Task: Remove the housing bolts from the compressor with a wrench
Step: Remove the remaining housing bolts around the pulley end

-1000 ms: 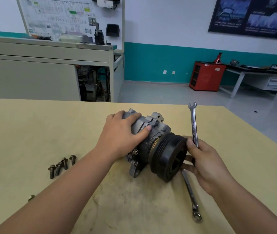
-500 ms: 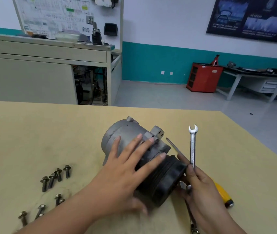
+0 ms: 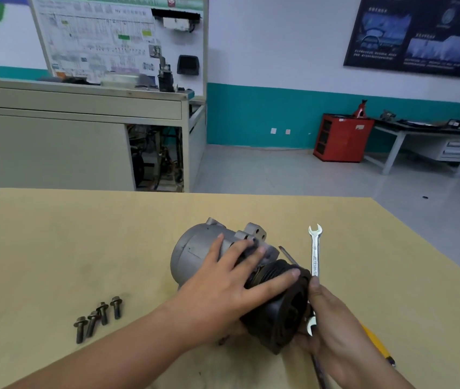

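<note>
Compressor (image 3: 192,251) pressed under flat, spread left grip (image 3: 223,296); wrench (image 3: 314,256) clasped in curled right grip (image 3: 332,332), lower shaft hidden.

Place: an automotive training workshop, part classroom and part garage.
Wall at 11 o'clock: a training board (image 3: 97,40) printed with a large diagram, with parts mounted on it, above a grey cabinet (image 3: 77,136) whose open bay shows machinery.
Wall at 1 o'clock: a dark poster (image 3: 419,37) of blurred pictures and captions, over a teal band of paint.
Floor at 2 o'clock: a red tool cabinet (image 3: 341,137), a red jack stand (image 3: 361,108) by it, and a grey workbench (image 3: 408,130) strewn with tools.
Near, at 6 o'clock: a scuffed wooden table (image 3: 55,234) bearing a compressor (image 3: 192,248), loose bolts (image 3: 102,311) and a wrench (image 3: 315,248) — hand work on car parts.
</note>
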The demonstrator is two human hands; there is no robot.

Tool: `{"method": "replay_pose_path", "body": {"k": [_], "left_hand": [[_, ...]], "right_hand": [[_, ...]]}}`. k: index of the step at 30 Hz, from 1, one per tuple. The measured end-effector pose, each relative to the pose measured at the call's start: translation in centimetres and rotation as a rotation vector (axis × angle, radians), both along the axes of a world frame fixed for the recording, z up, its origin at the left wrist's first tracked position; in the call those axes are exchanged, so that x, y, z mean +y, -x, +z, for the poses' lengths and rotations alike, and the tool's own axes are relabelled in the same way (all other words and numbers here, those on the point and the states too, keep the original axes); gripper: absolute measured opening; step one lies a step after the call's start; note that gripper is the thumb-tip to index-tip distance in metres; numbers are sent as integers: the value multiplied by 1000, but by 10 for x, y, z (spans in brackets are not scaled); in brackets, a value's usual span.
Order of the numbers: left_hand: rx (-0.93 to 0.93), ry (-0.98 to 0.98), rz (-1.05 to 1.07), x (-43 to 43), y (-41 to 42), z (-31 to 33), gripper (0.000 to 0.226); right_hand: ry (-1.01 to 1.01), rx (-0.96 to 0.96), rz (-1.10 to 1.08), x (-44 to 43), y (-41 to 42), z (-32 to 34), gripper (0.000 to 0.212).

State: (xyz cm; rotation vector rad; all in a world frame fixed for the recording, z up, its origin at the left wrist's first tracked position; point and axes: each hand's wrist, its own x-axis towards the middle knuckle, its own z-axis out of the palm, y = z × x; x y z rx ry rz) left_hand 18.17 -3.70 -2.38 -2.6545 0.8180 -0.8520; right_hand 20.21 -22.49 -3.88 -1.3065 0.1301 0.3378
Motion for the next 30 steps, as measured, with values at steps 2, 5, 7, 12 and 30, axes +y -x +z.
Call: {"method": "replay_pose_path", "body": {"k": [2,5,7,12,30], "left_hand": [[5,73,6,-2,1,3,103],[28,250,20,-8,2,8,104],[52,441,-5,-12,3,14,104],[129,879,15,-12,7,25,118],[193,1462,250,51,11,2,117]], "right_hand": [[61,-42,30,-3,-2,12,40],[191,-114,66,-8,-3,36,40],[266,-179,95,-11,-4,56,37],[400,-298,178,-4,-12,102,29],[419,-431,198,43,-46,111,27]]}}
